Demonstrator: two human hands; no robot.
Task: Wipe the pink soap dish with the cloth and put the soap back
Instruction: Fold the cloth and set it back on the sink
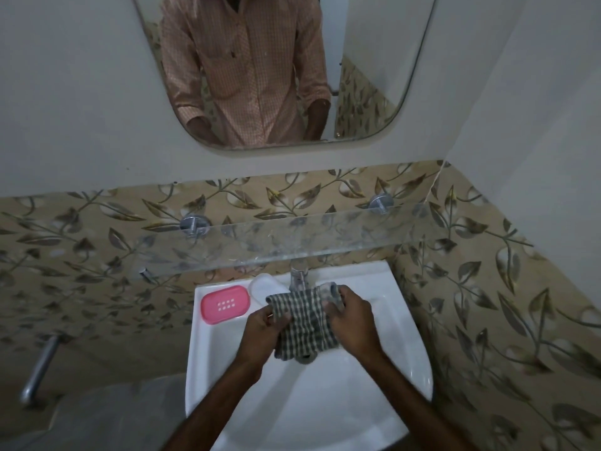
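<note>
The pink soap dish point(225, 303) lies empty on the back left rim of the white sink point(406, 336), its drain holes showing. To the right of the dish lies a white oval soap point(264, 285), partly behind the cloth. A grey and white checked cloth point(304, 323) hangs over the basin, stretched between both hands. My left hand point(264, 330) pinches its left edge. My right hand point(349, 315) grips its bunched upper right corner. Both hands are to the right of the dish and do not touch it.
A chrome tap point(299, 275) stands at the back of the sink, just behind the cloth. A glass shelf point(292, 239) juts out above it on two metal mounts. A mirror point(276, 70) hangs higher up. A metal pipe point(39, 369) sticks out at lower left.
</note>
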